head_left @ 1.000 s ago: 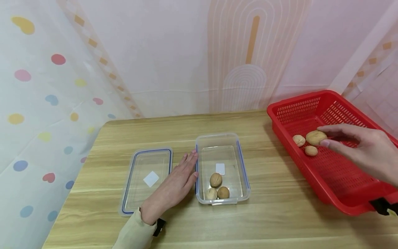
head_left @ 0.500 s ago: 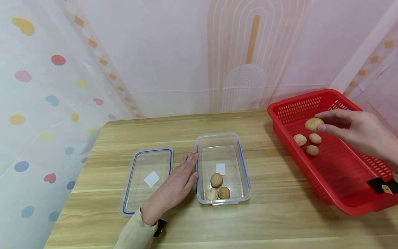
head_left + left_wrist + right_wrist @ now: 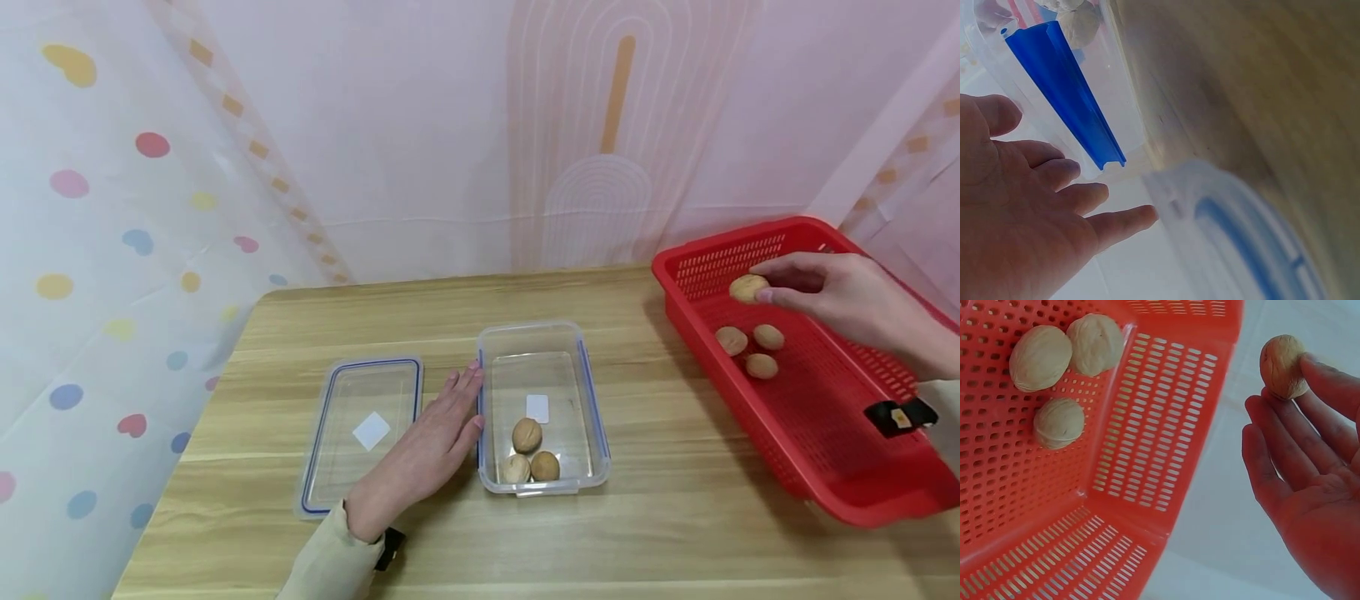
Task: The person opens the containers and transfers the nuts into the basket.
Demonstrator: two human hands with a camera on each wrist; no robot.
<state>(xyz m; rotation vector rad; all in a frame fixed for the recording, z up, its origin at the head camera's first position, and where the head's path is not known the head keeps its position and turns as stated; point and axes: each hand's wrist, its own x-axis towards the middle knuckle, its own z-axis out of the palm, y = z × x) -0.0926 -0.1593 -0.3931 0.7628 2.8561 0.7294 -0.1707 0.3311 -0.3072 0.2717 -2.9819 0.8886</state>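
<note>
My right hand (image 3: 843,292) pinches a walnut (image 3: 747,288) between thumb and fingertips above the red basket (image 3: 780,442); the right wrist view shows the same walnut (image 3: 1283,366) clearly. Three more walnuts (image 3: 762,366) lie on the basket floor below it. With fingers straight, my left hand (image 3: 423,446) touches the left wall of a clear plastic container (image 3: 592,417). Inside that container, three walnuts (image 3: 527,435) are grouped at its near end. A blue locking flap (image 3: 1066,94) on its side stands by the left fingers in the left wrist view.
A clear lid (image 3: 360,375) with a blue seal lies on the wooden table (image 3: 637,533) left of the container, partly behind the left hand. A patterned cloth (image 3: 420,150) hangs behind the table.
My right hand has lifted the walnut up from the basket floor and moved it slightly left. One walnut in the basket has turned a little. My left hand stays at the container.
</note>
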